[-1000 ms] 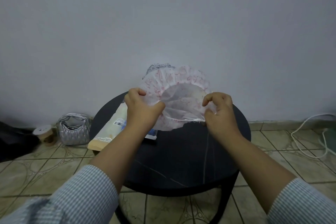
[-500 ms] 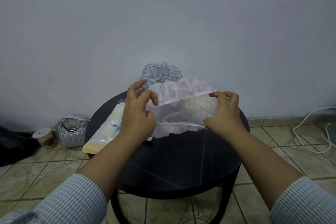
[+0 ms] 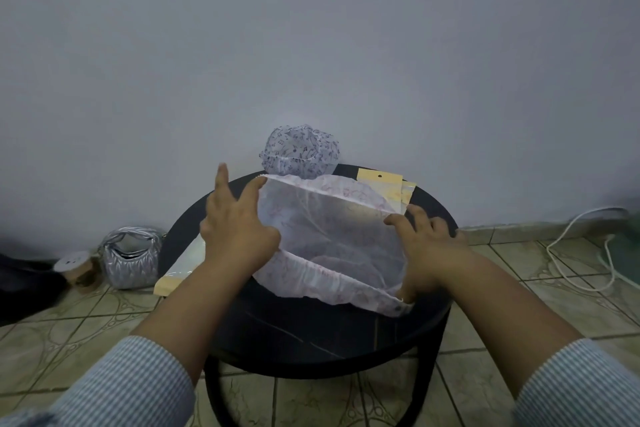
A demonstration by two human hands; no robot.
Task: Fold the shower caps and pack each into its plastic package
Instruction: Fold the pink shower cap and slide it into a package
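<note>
A translucent pink-patterned shower cap (image 3: 332, 239) lies spread flat on the round black table (image 3: 311, 333). My left hand (image 3: 235, 229) rests on its left edge with the fingers stretched out. On the cap's right edge my right hand (image 3: 429, 243) presses down with spread fingers. A second shower cap (image 3: 299, 152), white with purple notes, sits puffed up at the table's far edge. One plastic package (image 3: 391, 187) with a yellow header lies at the back right, partly under the pink cap. Another package (image 3: 180, 267) hangs over the table's left edge, partly hidden by my left forearm.
On the tiled floor to the left stand a silver quilted bag (image 3: 131, 256), a tape roll (image 3: 74, 267) and a dark object (image 3: 20, 284). A white cable (image 3: 581, 253) loops across the floor at the right. A plain wall rises right behind the table.
The pink cap was held up in the air, gripped by both hands. It has come down onto the table and been spread flat, and both hands have uncurled onto its edges.
</note>
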